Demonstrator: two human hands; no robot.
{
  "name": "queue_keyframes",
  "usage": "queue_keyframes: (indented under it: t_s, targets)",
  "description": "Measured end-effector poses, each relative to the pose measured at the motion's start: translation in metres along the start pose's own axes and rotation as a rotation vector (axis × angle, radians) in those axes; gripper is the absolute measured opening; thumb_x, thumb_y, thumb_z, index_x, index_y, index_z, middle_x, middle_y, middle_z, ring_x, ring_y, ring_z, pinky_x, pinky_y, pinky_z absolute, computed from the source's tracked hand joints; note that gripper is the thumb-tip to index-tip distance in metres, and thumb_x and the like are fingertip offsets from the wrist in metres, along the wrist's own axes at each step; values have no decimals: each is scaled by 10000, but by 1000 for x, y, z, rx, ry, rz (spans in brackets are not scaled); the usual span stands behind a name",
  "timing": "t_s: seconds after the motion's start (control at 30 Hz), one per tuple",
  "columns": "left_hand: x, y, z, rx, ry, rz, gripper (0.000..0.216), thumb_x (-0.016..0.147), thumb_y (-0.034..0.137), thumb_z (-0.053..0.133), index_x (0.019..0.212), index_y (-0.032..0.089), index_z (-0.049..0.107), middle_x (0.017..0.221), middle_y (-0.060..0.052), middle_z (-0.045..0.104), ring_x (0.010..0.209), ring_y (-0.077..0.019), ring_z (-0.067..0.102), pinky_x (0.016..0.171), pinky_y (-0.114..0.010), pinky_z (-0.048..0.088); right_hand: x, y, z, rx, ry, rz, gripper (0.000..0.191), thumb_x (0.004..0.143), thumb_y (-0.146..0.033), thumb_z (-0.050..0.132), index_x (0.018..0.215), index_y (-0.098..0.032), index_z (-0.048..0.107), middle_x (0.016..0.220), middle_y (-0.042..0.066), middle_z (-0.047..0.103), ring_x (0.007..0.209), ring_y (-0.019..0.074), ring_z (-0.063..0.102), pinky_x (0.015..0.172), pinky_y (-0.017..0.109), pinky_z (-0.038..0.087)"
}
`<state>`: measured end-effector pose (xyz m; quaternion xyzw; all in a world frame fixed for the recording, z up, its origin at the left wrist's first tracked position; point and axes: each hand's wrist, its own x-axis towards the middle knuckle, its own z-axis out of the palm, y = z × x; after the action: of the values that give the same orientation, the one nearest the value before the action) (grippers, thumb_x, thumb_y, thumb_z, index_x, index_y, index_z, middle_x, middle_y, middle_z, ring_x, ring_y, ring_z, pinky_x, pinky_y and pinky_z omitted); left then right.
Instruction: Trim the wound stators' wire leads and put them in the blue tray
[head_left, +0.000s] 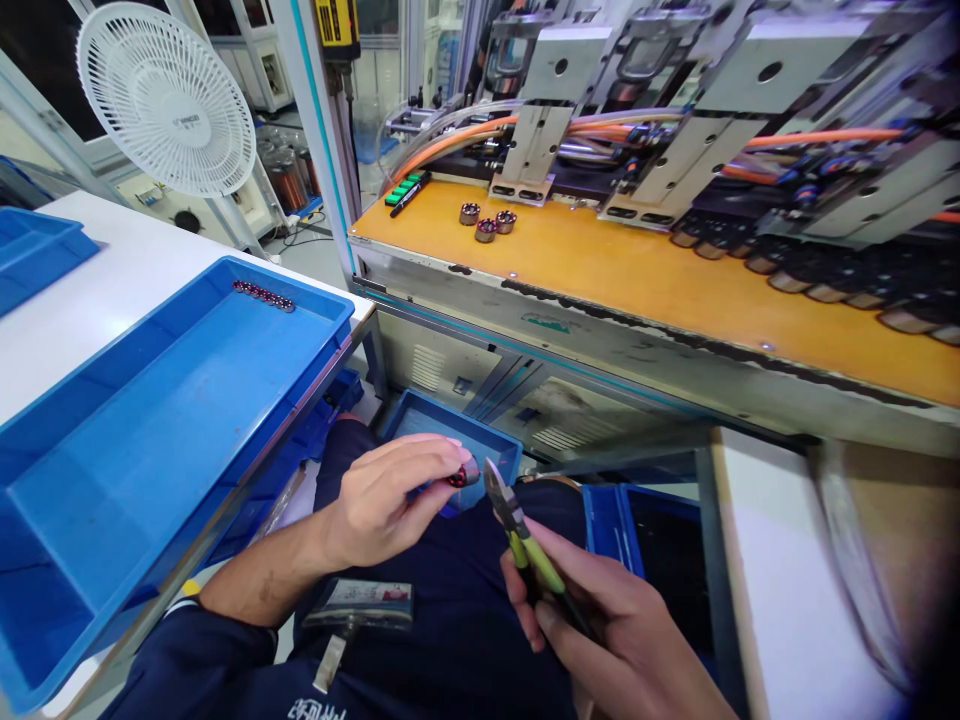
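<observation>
Between the thumb and fingers of my left hand (394, 495) is a small motor stator (466, 474), a dark metal ring with red windings, partly covered by the fingertips. My right hand (592, 610) is closed round the yellow-green and black handles of a pair of cutting pliers (517, 520). The jaws of the pliers point up and lie just right of the stator, apart from it. Both hands are above my lap, with a blue bin (495, 445) below and beyond them.
A large blue tray (150, 400) on the left table has a row of stators (262, 295) at its far end. Three more stators (486, 230) stand on the orange bench (585, 250), near a black pen (409, 196). Dark cylindrical parts (825, 275) line the bench's right. A white fan (169, 100) stands behind.
</observation>
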<state>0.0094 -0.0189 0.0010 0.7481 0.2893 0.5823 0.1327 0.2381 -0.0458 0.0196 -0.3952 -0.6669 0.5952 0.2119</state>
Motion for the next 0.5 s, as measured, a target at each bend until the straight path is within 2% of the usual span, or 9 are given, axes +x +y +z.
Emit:
queue_keyframes:
  t_s: [0.1, 0.17, 0.23, 0.33, 0.4, 0.47, 0.5]
  targets:
    - [-1, 0, 0, -41, 14, -129, 512, 708, -62, 714, 1174, 132, 631, 1017, -138, 736, 992, -221, 707, 878, -359, 611, -1, 3, -6, -103, 83, 4, 431, 949, -291, 497, 1378, -256, 496, 915, 37, 658, 745, 142, 630, 676, 238, 543]
    - [-5, -2, 1, -218, 49, -344, 393, 711, 4, 752, 1069, 158, 697, 1036, -125, 730, 950, -197, 713, 819, -307, 615, 0, 3, -15, -258, 141, -69, 450, 934, -294, 519, 1383, -261, 503, 965, 44, 678, 839, 167, 668, 771, 260, 555]
    - [-11, -5, 3, -502, 111, -610, 283, 707, 102, 796, 973, 171, 732, 1023, -109, 735, 884, -171, 726, 747, -258, 614, 8, -4, -32, -498, 235, -184, 457, 912, -278, 526, 1369, -261, 534, 1003, 54, 693, 910, 198, 680, 852, 291, 544]
    - [-24, -9, 5, -816, 181, -919, 297, 645, 213, 860, 913, 171, 739, 938, -89, 763, 770, -155, 744, 696, -234, 608, 38, -29, -75, -873, 499, -336, 524, 857, -267, 513, 1378, -226, 543, 1096, 92, 681, 947, 250, 669, 840, 330, 538]
    - [-32, -7, 1, -816, 165, -1029, 312, 621, 246, 875, 894, 177, 742, 901, -84, 776, 727, -170, 752, 684, -248, 615, 71, -50, -113, -1098, 668, -293, 584, 783, -278, 547, 1355, -166, 568, 1073, 121, 668, 916, 273, 651, 825, 355, 522]
    - [-41, -1, -10, -722, 128, -1072, 311, 627, 274, 868, 909, 210, 753, 912, -81, 787, 727, -197, 759, 669, -262, 626, 107, -65, -150, -1278, 724, -78, 573, 779, -302, 573, 1333, -157, 584, 1144, 139, 641, 947, 264, 634, 817, 335, 497]
    - [-44, 3, -18, -670, 118, -1080, 308, 649, 292, 853, 936, 236, 757, 927, -77, 790, 741, -209, 763, 665, -266, 630, 125, -68, -165, -1292, 743, -56, 559, 774, -298, 587, 1305, -126, 602, 1148, 163, 640, 966, 274, 626, 820, 340, 483]
